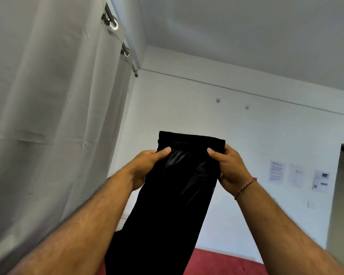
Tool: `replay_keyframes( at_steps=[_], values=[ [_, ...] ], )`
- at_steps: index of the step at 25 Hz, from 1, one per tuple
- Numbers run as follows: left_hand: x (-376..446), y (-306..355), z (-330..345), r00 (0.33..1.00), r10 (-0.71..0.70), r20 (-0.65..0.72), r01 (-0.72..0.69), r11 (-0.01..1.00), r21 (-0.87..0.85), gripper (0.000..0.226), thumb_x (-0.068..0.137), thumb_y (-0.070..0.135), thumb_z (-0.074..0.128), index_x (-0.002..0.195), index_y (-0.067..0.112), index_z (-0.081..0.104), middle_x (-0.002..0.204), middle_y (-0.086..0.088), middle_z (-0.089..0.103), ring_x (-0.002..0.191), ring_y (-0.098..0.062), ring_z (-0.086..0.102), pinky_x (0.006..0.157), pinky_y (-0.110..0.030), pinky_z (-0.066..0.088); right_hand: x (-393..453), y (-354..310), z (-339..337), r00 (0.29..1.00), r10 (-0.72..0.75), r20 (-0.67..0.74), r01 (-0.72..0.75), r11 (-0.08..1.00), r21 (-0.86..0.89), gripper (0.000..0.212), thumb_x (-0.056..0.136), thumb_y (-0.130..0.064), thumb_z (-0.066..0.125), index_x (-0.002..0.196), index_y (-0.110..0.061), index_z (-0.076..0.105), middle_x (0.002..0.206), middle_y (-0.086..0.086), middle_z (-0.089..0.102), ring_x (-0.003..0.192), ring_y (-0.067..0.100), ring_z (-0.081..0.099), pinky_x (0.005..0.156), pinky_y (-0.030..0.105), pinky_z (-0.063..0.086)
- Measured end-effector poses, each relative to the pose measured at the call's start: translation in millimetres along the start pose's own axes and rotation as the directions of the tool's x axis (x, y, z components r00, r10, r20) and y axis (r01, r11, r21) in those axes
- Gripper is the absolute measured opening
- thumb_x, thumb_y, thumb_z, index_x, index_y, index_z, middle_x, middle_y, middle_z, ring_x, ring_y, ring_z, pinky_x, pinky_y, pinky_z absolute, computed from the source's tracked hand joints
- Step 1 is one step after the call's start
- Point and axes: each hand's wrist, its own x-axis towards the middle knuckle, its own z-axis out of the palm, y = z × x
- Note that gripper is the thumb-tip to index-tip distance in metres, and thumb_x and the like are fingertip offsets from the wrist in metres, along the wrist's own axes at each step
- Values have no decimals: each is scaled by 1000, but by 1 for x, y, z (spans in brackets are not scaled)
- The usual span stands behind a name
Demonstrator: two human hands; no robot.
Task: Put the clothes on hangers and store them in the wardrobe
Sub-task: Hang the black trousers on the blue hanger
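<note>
A pair of black trousers [167, 205] hangs in front of me, held up by its elastic waistband. My left hand [147, 167] grips the waistband's left side, thumb on top. On the waistband's right side, my right hand [228, 167] is closed too; a red thread bracelet circles that wrist. The legs of the trousers drop straight down and out of the frame's bottom edge. No hanger and no wardrobe are in view.
A grey curtain [54, 116] on a metal rod [125, 48] fills the left side. A white wall with three paper sheets [298, 175] lies ahead, a dark doorway [343, 185] at the right edge. A red surface [226, 262] shows at the bottom.
</note>
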Motion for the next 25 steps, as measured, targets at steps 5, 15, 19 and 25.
replay_keyframes(
  at_steps=[5, 15, 19, 25],
  values=[
    [-4, 56, 25, 977, 208, 53, -207, 978, -10, 36, 92, 33, 76, 111, 2, 73, 111, -20, 75, 104, -38, 73, 93, -47, 60, 1, -49, -24, 1000, -16, 21, 20, 979, -201, 21, 102, -13, 60, 120, -10, 69, 117, 12, 75, 104, 26, 74, 81, 34, 61],
    [-10, 145, 94, 922, 386, 26, -382, 919, -97, 27, 82, 25, 78, 96, 3, 72, 81, -18, 65, 66, -29, 64, 62, -33, 56, -12, -182, -106, 979, -57, 197, 115, 949, -293, 52, 66, -31, 87, 105, 1, 74, 103, 20, 69, 96, 35, 66, 93, 44, 48],
    [11, 135, 128, 929, 318, 188, -312, 948, -63, 76, 61, 38, 85, 114, -12, 66, 110, -34, 66, 96, -40, 62, 104, -57, 48, -6, -184, -159, 965, -27, 262, 77, 980, -182, 68, 54, -30, 93, 112, 2, 73, 105, 21, 74, 90, 31, 72, 87, 38, 59],
    [122, -8, 224, 987, -95, 132, 41, 931, 362, 35, 82, 37, 82, 96, 5, 73, 78, -10, 61, 59, -21, 49, 52, -25, 33, 45, -34, -300, 908, 415, -58, -402, 824, -400, 19, 83, -18, 83, 93, -5, 71, 71, 6, 59, 46, 10, 39, 46, 20, 21]
  ],
)
